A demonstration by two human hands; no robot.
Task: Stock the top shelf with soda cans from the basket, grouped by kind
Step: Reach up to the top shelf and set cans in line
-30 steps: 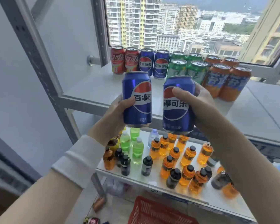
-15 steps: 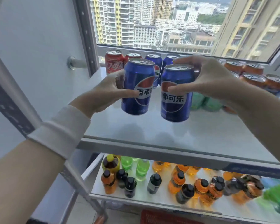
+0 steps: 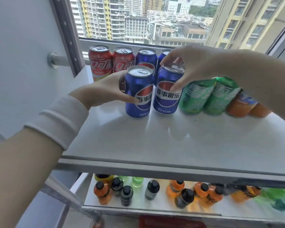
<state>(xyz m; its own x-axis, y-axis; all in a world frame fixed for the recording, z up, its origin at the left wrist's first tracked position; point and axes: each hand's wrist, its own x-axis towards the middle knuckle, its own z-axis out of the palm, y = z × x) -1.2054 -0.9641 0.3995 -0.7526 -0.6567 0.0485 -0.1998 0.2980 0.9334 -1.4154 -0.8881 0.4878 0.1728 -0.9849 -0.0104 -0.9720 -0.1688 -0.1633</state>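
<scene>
The left hand wrapped its fingers round the side of a blue aluminium cola can, gripping it at mid-height, while the right hand came from above, its fingers closed on the rim and upper wall of a second blue cola can. Both cans stood upright on the white top shelf, bases seemingly touching it, side by side and nearly touching each other.

Just beyond the fingertips stood two more blue cans of the same kind, so the pair was evidently being set in front of its own sort to form a block. Left of the left-hand fingers stood two red cola cans; right of the right-hand fingers stood green cans and, further along, orange cans.

The red plastic basket showed only as a blurred edge below the lower shelf of small bottles. Releasing both cans looked the likely next move.
</scene>
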